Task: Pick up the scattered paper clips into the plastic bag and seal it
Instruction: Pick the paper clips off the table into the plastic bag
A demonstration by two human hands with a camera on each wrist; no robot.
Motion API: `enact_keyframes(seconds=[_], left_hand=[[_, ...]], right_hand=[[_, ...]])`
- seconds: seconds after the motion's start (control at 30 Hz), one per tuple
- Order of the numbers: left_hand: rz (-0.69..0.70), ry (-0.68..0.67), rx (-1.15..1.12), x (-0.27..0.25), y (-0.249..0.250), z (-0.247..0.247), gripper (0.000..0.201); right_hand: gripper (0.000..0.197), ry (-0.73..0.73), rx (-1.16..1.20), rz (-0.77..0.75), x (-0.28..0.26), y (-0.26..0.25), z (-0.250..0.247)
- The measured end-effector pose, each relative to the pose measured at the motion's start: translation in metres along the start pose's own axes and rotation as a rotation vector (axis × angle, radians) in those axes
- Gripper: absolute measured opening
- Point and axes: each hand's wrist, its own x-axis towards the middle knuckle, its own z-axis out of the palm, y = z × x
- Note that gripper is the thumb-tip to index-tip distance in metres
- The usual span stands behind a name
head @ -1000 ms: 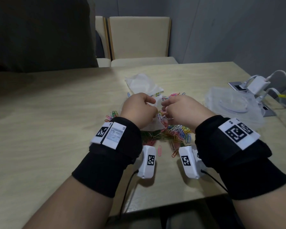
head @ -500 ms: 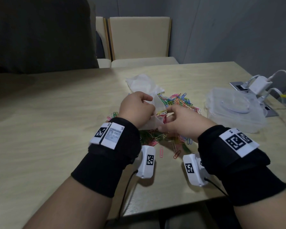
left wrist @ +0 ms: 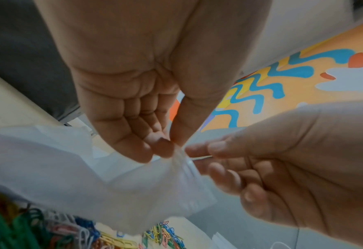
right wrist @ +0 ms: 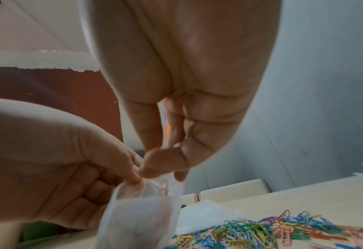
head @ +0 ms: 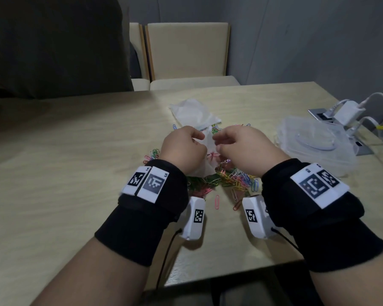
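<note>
A small clear plastic bag (head: pixel 205 166) hangs between my hands above the table. My left hand (head: pixel 199 138) pinches its top rim between thumb and fingertips (left wrist: pixel 161 146). My right hand (head: pixel 217 143) is at the bag's mouth, thumb and forefinger pinching a thin paper clip (left wrist: pixel 200 157). A pink clip (right wrist: pixel 163 187) shows just inside the mouth of the bag (right wrist: pixel 138 219), right under my right fingertips (right wrist: pixel 163 161). The pile of coloured paper clips (head: pixel 234 180) lies on the table under and in front of my hands, with a few loose ones (head: pixel 217 202) nearer me.
A crumpled white plastic sheet (head: pixel 192 111) lies behind the pile. A clear plastic container (head: pixel 314 144) sits to the right, with white chargers and cables (head: pixel 345 111) beyond it. Two pale chairs (head: pixel 186 51) stand at the table's far edge.
Half a second ago my right hand was lower, down at the clip pile. It has risen to the bag's mouth. My left hand has kept hold of the bag.
</note>
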Motion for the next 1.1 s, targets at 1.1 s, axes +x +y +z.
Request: enact_keyframes(seconds=[1.1], left_hand=[[-0.062, 0.061, -0.060, 0.000, -0.004, -0.003, 0.019]], right_hand=[[0.017, 0.095, 0.476, 0.122, -0.006, 0.028, -0.016]])
